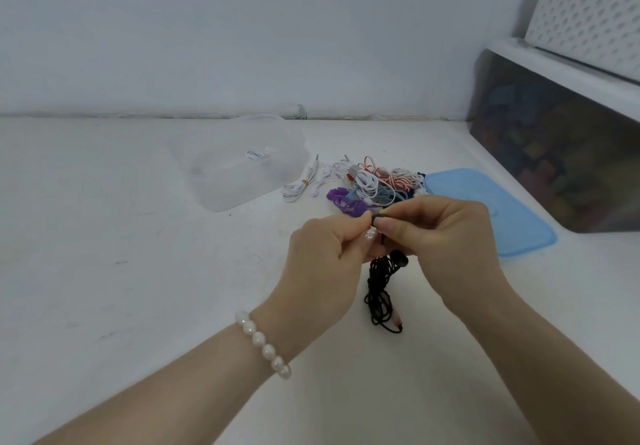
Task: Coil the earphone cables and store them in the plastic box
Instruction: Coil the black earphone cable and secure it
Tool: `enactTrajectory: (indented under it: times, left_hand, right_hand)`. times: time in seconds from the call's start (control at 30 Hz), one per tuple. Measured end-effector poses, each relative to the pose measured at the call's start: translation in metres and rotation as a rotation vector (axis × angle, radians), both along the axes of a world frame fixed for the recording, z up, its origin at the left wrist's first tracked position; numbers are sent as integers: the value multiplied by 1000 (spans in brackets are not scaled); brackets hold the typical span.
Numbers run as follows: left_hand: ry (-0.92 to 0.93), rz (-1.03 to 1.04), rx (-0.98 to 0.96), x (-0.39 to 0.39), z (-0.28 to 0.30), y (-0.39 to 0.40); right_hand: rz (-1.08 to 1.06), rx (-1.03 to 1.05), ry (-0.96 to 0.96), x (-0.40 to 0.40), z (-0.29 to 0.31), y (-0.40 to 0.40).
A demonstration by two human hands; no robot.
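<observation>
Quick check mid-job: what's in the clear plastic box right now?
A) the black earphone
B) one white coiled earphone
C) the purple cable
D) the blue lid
B: a single white coiled earphone lies inside the clear plastic box, while the black earphone hangs from both hands and the purple cable sits in the pile outside.

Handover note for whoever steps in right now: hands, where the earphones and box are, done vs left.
Left hand and right hand: both pinch the top of the black earphone cable, held between them; its tangled length hangs down toward the table.
Plastic box: open, back left, one coiled white earphone inside.
Blue lid: flat on the table, to the right.
Pile of earphones: mixed colours, between box and lid; a white set lies beside the box.
Done: one set stored.
Left: coil the black cable, box it, then the pile.
</observation>
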State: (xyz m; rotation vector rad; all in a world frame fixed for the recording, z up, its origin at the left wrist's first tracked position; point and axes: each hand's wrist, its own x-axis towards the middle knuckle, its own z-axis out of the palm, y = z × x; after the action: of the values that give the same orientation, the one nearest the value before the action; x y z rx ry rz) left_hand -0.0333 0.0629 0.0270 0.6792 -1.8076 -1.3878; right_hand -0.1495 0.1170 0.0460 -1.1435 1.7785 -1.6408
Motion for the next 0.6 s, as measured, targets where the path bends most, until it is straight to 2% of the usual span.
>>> enactTrajectory:
  times: [0.07,0.17,0.3,0.47,0.6]
  left_hand:
    - [13,-3,28,0,1,0]
    - [103,-85,225,3,9,-2]
    - [216,-103,506,5,15,-12]
    - [249,-196,734,7,18,-17]
    - [257,-303,875,7,19,-16]
  right_hand:
    - [-33,-35,61,2,-2,1]
    - [-63,-98,162,5,-2,2]
    - [6,-156,-28,3,0,1]
    - [129,-155,-191,1,4,4]
    - [214,-173,-220,1,7,6]
